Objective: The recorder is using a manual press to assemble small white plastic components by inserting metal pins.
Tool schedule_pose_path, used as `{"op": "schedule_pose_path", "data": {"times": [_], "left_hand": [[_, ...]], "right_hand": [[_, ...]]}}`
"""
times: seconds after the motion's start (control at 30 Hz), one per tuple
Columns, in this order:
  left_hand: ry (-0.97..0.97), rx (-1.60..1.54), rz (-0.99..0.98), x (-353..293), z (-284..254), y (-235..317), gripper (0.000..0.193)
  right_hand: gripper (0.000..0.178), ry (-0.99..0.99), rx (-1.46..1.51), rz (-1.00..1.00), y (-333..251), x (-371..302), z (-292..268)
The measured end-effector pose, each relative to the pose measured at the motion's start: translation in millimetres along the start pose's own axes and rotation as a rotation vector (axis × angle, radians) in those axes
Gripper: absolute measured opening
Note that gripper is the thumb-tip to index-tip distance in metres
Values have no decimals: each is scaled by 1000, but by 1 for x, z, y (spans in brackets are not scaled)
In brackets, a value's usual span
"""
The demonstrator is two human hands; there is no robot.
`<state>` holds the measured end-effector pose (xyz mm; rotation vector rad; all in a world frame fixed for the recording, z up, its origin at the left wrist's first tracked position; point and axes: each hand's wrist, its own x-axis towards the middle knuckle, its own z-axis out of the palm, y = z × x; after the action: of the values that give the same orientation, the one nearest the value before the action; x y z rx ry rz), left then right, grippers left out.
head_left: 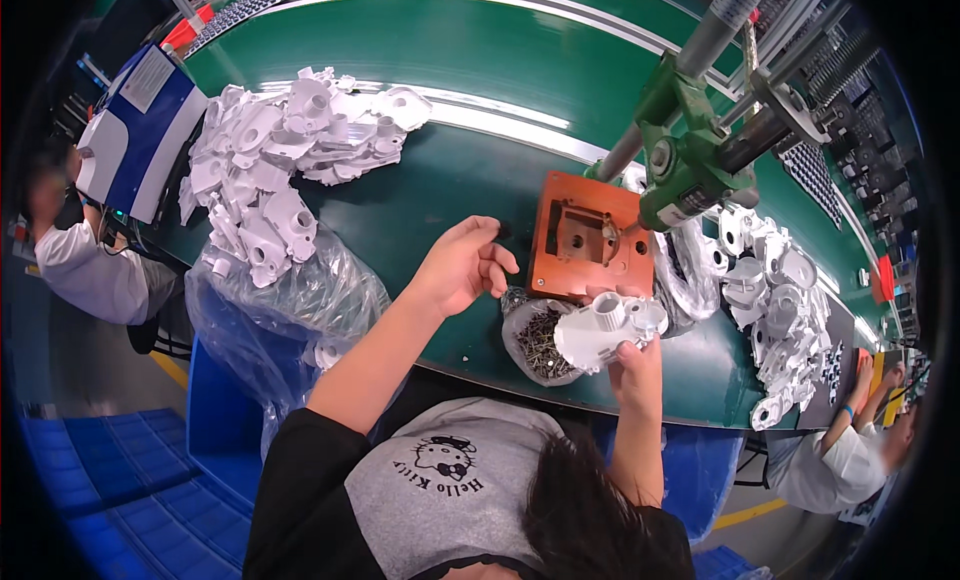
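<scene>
My right hand (638, 372) grips a white moulded plastic housing (592, 337) by its right edge, thumb on top. The housing has a short round collar standing up from it, and it hangs just in front of an orange fixture block (553, 267) with a recessed pocket. Left of that block, my left hand (463, 267) is above the table, fingers loosely curled and apart, with nothing visible in them. A bag of small metal pins or screws (538, 342) sits below the block, partly covered by the housing.
A green press (680, 170) stands over the block's right side. White housings are heaped at left (255, 140) and right (785, 310). Clear plastic sheeting (290, 300) drapes over a blue bin (215, 410). A blue-and-white machine (145, 130) stands far left; other people work at both sides.
</scene>
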<state>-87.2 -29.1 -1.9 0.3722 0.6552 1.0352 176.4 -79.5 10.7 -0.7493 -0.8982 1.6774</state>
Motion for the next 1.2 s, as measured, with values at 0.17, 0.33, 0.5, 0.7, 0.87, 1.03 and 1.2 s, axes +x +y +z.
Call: {"op": "schedule_pose_path", "data": {"times": [0.17, 0.33, 0.5, 0.7, 0.87, 1.03, 1.2], "left_hand": [[205, 107, 183, 7, 5, -4, 13], [135, 644, 570, 3, 44, -32, 9], [244, 906, 669, 6, 65, -24, 14], [174, 927, 628, 12, 70, -30, 12], [130, 887, 833, 13, 62, -35, 9], [144, 1107, 791, 8, 57, -33, 8], [10, 1480, 891, 22, 57, -26, 11]], "right_hand": [[75, -4, -142, -101, -2, 7, 16], [73, 7, -487, -314, 4, 25, 26], [72, 50, -856, -298, 0, 45, 22], [67, 173, -1169, -338, -19, 55, -17], [64, 119, -1376, -388, -23, 73, -19], [69, 47, -1534, -379, -29, 90, -15], [74, -85, -1612, -260, -34, 96, -15]]}}
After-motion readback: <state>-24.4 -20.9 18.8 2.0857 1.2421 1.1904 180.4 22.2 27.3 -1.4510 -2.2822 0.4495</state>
